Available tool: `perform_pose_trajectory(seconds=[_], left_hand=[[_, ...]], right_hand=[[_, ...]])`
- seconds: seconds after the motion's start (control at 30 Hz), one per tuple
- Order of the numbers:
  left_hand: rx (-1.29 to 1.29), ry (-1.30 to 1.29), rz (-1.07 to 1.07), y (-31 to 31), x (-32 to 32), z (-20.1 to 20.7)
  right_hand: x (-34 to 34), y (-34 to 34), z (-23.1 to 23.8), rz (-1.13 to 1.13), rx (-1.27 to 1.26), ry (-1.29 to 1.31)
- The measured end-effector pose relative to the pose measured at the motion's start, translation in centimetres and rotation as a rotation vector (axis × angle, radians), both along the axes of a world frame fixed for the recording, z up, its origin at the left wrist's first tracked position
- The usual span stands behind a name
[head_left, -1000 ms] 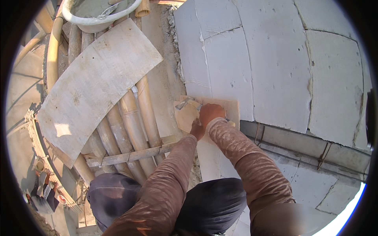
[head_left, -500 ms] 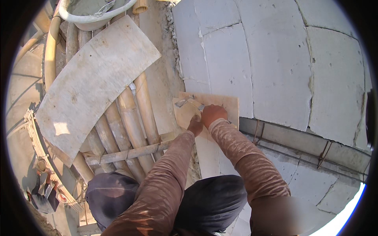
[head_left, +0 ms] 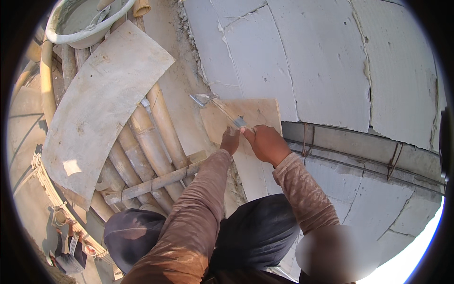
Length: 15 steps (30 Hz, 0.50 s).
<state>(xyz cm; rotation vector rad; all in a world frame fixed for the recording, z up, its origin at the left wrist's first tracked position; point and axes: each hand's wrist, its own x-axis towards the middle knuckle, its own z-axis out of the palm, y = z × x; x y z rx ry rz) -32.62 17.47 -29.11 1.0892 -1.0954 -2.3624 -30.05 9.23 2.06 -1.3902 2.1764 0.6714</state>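
Observation:
A square plywood board [head_left: 265, 111] lies against the grey block wall, its near edge beside my hands. My right hand [head_left: 268, 144] is closed on the wooden handle of a hammer [head_left: 227, 111], the thumb lying along the handle's end. The metal head points to the far left, just past the board's corner. Close by on the left, my left hand [head_left: 230, 141] has its fingers drawn together at the board's near edge. Whatever they pinch there is too small or hidden to name. A pale strip [head_left: 253, 177] runs below the board toward my knees.
On the left, a curved grey sheet [head_left: 104, 102] rests over bamboo poles [head_left: 151, 125]. A mortar tub [head_left: 82, 40] stands at the far left. Right of my hands, a gap with steel rods [head_left: 350, 149] breaks the block wall [head_left: 326, 61]. Another person [head_left: 71, 253] is far below left.
The hammer has swung away from the board's middle, its head now farther to the upper left. My right hand has moved slightly right and nearer. The whole view has shifted a little.

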Motion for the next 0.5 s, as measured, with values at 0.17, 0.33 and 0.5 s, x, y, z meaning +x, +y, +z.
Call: perform_pose_trajectory(seconds=[0.17, 0.33, 0.5], left_hand=[[-0.027, -0.451, 0.080, -0.1, 0.2, 5.1], [-0.005, -0.345, 0.113, -1.6, 2.1, 1.3], [0.019, -0.079, 0.383, -4.5, 4.9, 0.0]], right_hand=[[1.1, 1.7, 7.5, -0.469, -0.177, -0.295], [-0.3, 2.8, 6.0, -0.170, -0.664, -0.315], [1.8, 2.2, 8.0, -0.187, -0.695, -0.489]])
